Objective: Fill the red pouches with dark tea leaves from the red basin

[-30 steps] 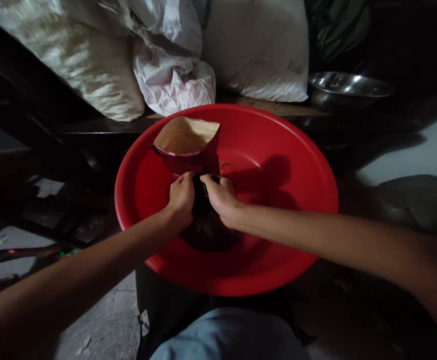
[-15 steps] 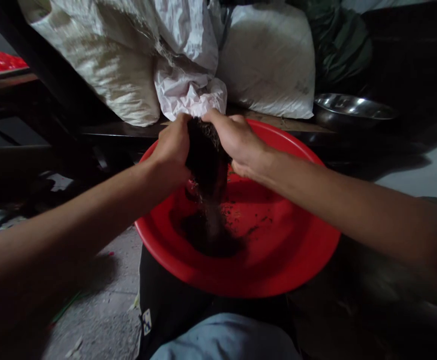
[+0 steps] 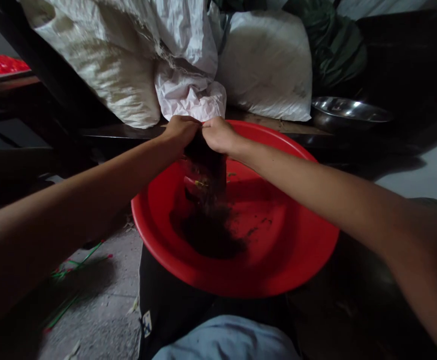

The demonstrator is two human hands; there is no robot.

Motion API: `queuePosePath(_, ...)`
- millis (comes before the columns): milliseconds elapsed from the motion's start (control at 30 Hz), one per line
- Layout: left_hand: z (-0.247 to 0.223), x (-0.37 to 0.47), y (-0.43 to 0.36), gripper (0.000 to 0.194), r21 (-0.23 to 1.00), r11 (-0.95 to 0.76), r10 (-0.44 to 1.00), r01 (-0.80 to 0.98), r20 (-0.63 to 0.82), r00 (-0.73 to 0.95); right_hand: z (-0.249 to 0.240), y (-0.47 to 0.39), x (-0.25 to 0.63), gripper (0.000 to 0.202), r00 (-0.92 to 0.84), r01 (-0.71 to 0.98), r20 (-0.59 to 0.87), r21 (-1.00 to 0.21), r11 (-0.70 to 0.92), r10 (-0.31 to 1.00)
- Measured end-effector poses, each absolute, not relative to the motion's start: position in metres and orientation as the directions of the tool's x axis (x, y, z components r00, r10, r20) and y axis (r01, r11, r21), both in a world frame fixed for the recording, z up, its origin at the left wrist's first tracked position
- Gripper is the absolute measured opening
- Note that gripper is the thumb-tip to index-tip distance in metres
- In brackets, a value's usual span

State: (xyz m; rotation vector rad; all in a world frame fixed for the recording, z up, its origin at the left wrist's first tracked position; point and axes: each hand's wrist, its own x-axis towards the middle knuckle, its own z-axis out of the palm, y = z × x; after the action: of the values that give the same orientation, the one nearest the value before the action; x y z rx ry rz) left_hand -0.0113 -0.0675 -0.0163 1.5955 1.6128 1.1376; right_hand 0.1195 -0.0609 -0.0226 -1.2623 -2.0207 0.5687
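My left hand (image 3: 180,131) and my right hand (image 3: 220,135) meet above the far left part of a red plastic basin (image 3: 301,240). Both are closed, thumbs nearly touching, on a dark, crumbly, fibrous clump (image 3: 199,147). Its lower part is blurred and shadowed, so its full shape is hard to make out. Fine dark bits fall from it onto a dark heap (image 3: 210,235) in the basin. Scattered crumbs lie to the right of that heap. A small red and yellow patch (image 3: 199,183) shows under the hands; I cannot tell what it is.
White woven sacks (image 3: 113,65) (image 3: 267,65) and a crumpled pale bag (image 3: 190,92) stand on a low ledge behind the basin. A steel bowl (image 3: 353,110) sits at right, a dark green sack (image 3: 334,45) behind it. Green strips (image 3: 79,265) lie on the floor at left.
My hands have come closer together and turned, with the backs of the hands now uppermost. More dark bits have dropped onto the heap. The view has shifted slightly.
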Motion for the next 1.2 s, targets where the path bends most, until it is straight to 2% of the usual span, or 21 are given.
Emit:
queuePosePath(133, -0.009, -0.016, -0.076, 0.022, 0.801, -0.114, 0.983, 0.588, 0.176, -0.050, -0.014, -0.067, 0.128, 0.012, -0.394, 0.762, 0.314, -0.414, 0.498, 0.864)
queuePosePath(200, -0.011, -0.023, -0.079, 0.025, 0.671, -0.241, 0.958, 0.701, 0.279, 0.062, -0.017, -0.064, 0.135, 0.018, -0.447, 0.760, 0.346, -0.340, 0.554, 0.825)
queuePosePath(300, -0.018, -0.035, -0.080, 0.030, 0.394, -0.484, 0.854, 0.782, 0.410, 0.322, -0.023, -0.052, 0.143, 0.025, -0.472, 0.748, 0.372, -0.312, 0.586, 0.799)
queuePosePath(367, -0.023, -0.042, -0.079, 0.036, 0.301, -0.565, 0.791, 0.768, 0.461, 0.402, -0.024, -0.046, 0.147, 0.024, -0.480, 0.743, 0.381, -0.303, 0.597, 0.790)
queuePosePath(433, -0.029, -0.045, -0.078, 0.048, 0.268, -0.595, 0.753, 0.758, 0.516, 0.409, -0.023, -0.047, 0.150, 0.021, -0.491, 0.718, 0.406, -0.313, 0.622, 0.771)
queuePosePath(533, -0.038, -0.044, -0.079, 0.060, 0.253, -0.599, 0.720, 0.760, 0.586, 0.373, -0.026, -0.068, 0.163, 0.026, -0.465, 0.632, 0.564, -0.329, 0.702, 0.683)
queuePosePath(600, -0.046, -0.042, -0.083, 0.050, 0.242, -0.604, 0.695, 0.760, 0.627, 0.353, -0.038, -0.094, 0.181, 0.029, -0.445, 0.582, 0.659, -0.302, 0.755, 0.607)
queuePosePath(633, -0.050, -0.041, -0.085, 0.043, 0.237, -0.611, 0.682, 0.755, 0.642, 0.350, -0.048, -0.109, 0.192, 0.029, -0.475, 0.555, 0.662, -0.285, 0.781, 0.580)
queuePosePath(700, -0.057, -0.039, -0.092, 0.032, 0.214, -0.637, 0.649, 0.740, 0.666, 0.366, -0.078, -0.137, 0.215, 0.028, -0.637, 0.483, 0.546, -0.269, 0.833, 0.545)
queuePosePath(800, -0.065, -0.036, -0.102, 0.025, 0.158, -0.578, 0.613, 0.801, 0.731, 0.299, -0.139, -0.162, 0.243, 0.034, -0.872, 0.401, 0.161, -0.302, 0.865, 0.461)
queuePosePath(833, -0.068, -0.034, -0.105, 0.025, 0.174, -0.514, 0.604, 0.840, 0.769, 0.211, -0.160, -0.164, 0.249, 0.039, -0.887, 0.421, 0.054, -0.315, 0.851, 0.459)
queuePosePath(900, -0.075, -0.029, -0.107, 0.032, 0.308, -0.410, 0.585, 0.859, 0.811, -0.012, -0.201, -0.159, 0.253, 0.049, -0.849, 0.515, -0.071, -0.335, 0.789, 0.524)
queuePosePath(967, -0.085, -0.025, -0.104, 0.037, 0.505, -0.414, 0.575, 0.758, 0.790, -0.213, -0.234, -0.149, 0.249, 0.056, -0.772, 0.621, -0.123, -0.353, 0.700, 0.624)
queuePosePath(1033, -0.097, -0.023, -0.096, 0.033, 0.644, -0.465, 0.583, 0.608, 0.739, -0.337, -0.259, -0.139, 0.238, 0.062, -0.703, 0.694, -0.151, -0.355, 0.626, 0.695)
queuePosePath(1100, -0.108, -0.022, -0.088, 0.028, 0.703, -0.501, 0.579, 0.505, 0.706, -0.407, -0.277, -0.133, 0.223, 0.069, -0.671, 0.720, -0.125, -0.348, 0.601, 0.731)
queuePosePath(1200, -0.115, -0.022, -0.080, 0.027, 0.691, -0.591, 0.551, 0.415, 0.722, -0.418, -0.296, -0.135, 0.204, 0.073, -0.671, 0.688, 0.033, -0.343, 0.639, 0.741)
